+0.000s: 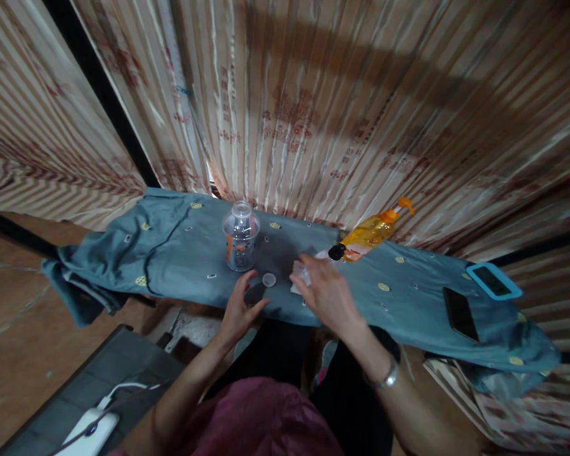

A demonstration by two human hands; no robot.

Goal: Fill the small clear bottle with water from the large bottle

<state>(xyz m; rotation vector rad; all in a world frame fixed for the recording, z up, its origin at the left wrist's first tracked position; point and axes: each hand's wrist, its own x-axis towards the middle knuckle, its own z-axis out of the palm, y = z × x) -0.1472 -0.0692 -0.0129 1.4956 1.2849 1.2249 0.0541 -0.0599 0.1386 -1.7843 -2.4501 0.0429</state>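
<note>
My left hand is just above the cloth's near edge, thumb and fingers apart, holding nothing. Close to its fingertips lies a small round translucent lid. My right hand has its fingers closed around a small translucent white plastic piece at the cloth; the hand partly hides it, and I cannot make out its exact kind. Beyond my left hand a clear plastic cup with orange print stands upright, with a clear narrower top on it. Past my right hand is a pump bottle of orange-yellow liquid.
A blue-grey patterned cloth covers the narrow table. A small round black object is beside the pump bottle. At the right lie a dark phone and a blue-framed device. A white power bank sits lower left. Striped curtains hang behind.
</note>
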